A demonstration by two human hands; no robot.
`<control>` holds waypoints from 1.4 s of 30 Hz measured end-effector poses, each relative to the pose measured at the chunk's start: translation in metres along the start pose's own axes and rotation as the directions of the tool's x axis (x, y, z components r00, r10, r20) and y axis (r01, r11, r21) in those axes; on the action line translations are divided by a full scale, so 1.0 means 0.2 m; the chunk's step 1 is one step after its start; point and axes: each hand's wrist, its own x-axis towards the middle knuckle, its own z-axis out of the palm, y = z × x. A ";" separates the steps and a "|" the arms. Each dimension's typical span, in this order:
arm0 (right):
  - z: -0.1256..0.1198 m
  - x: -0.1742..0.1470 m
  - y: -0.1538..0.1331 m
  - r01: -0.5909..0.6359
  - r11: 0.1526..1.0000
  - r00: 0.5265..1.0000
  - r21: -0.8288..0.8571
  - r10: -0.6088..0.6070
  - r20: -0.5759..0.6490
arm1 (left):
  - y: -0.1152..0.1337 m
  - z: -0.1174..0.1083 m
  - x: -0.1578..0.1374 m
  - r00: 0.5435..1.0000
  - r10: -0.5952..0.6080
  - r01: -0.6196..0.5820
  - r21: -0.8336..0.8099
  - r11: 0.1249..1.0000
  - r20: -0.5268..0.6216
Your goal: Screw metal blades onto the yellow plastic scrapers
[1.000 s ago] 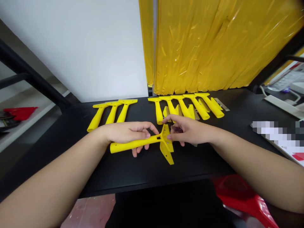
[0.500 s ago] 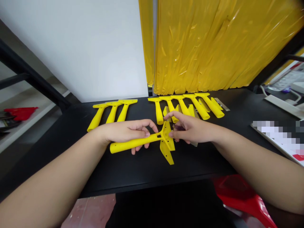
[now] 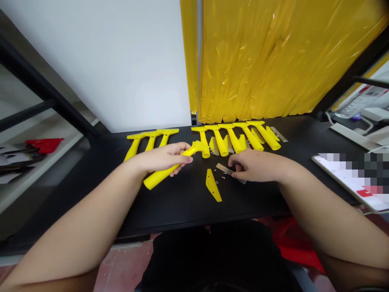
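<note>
My left hand (image 3: 164, 159) is closed around a yellow plastic scraper handle (image 3: 159, 175), its head tilted up to the right above the table. My right hand (image 3: 258, 165) is low over the tabletop, fingers curled and thumb at a flat metal blade (image 3: 224, 168). The hand covers part of that blade. Between the hands lies a loose yellow cover plate (image 3: 213, 186) with holes. Small screws (image 3: 223, 177) and a nut (image 3: 216, 182) are scattered between plate and blade.
Several yellow handles (image 3: 218, 140) stand in a row at the back, with cover plates, blades (image 3: 278, 134) and small hardware beside them. More handles (image 3: 133, 147) lie behind my left arm. A phone-like device (image 3: 343, 180) lies at right. Yellow plastic sheeting (image 3: 249, 61) hangs behind the black table (image 3: 182, 211).
My left hand has raised and turned the handle, its head now pointing up and away. My right hand has left the handle's head and moved right to the metal blade. The cover plate stays on the table.
</note>
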 end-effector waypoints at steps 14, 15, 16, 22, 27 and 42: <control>0.26 -0.11 -0.12 0.259 0.730 0.915 0.633 0.025 -0.403 | 0.11 0.45 0.07 0.915 -0.016 -0.159 -0.397 0.904 -0.404; 0.27 -0.13 -0.14 0.296 0.668 0.920 0.683 -0.007 -0.392 | 0.13 0.49 0.07 0.894 0.023 -0.253 -0.461 0.851 -0.447; 0.29 -0.15 -0.15 0.326 0.620 0.920 0.714 -0.033 -0.391 | 0.16 0.54 0.08 0.868 0.053 -0.333 -0.499 0.800 -0.494; 0.37 -0.22 -0.23 0.452 0.396 0.885 0.799 -0.091 -0.456 | 0.28 0.75 0.15 0.688 0.143 -0.443 -0.255 0.859 -0.712; 0.39 -0.35 -0.13 0.440 0.418 0.872 0.795 0.011 -0.489 | 0.23 0.83 0.12 0.691 0.366 -0.313 0.198 0.929 -0.623; 0.35 -0.51 0.29 0.216 0.654 0.793 0.725 0.316 -0.520 | -0.09 0.84 0.03 0.920 0.299 0.048 0.832 0.553 -0.253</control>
